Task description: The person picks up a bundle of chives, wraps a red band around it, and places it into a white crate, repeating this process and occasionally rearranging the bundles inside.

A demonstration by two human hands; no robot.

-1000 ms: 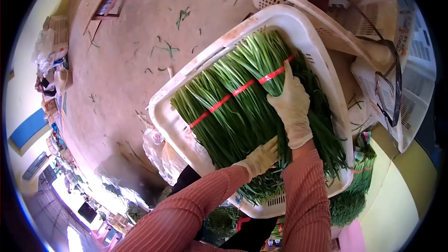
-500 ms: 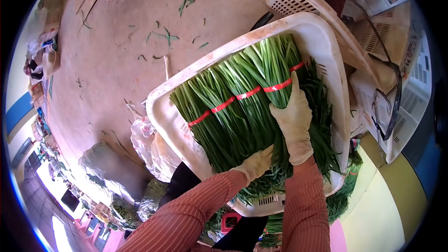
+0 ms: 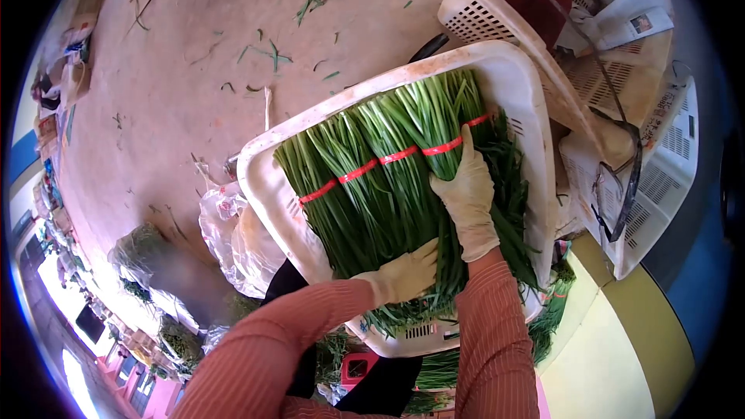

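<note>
A white plastic crate [image 3: 516,66] holds several bunches of green chives [image 3: 388,209], laid side by side and bound with red tape. My right hand [image 3: 466,202], in a pale glove, grips a bunch toward the right, just below its tape. Its thumb rests on the near side and a finger points up along the stalks. My left hand [image 3: 407,273], also gloved, lies over the leafy lower ends, its fingers stretched toward the same bunch. Some of my fingertips are hidden among the leaves.
More perforated crates [image 3: 485,19] stand at the upper right, one with a folded paper [image 3: 636,23]. Plastic bags [image 3: 237,240] lie on the floor left of my crate. Scattered leaf scraps [image 3: 310,6] dot the floor. A red stool-like object [image 3: 357,370] shows below.
The view has shifted, so the crate sits slightly further left. My left hand now lies flatter over the leaves. My right hand stays on the same bunch.
</note>
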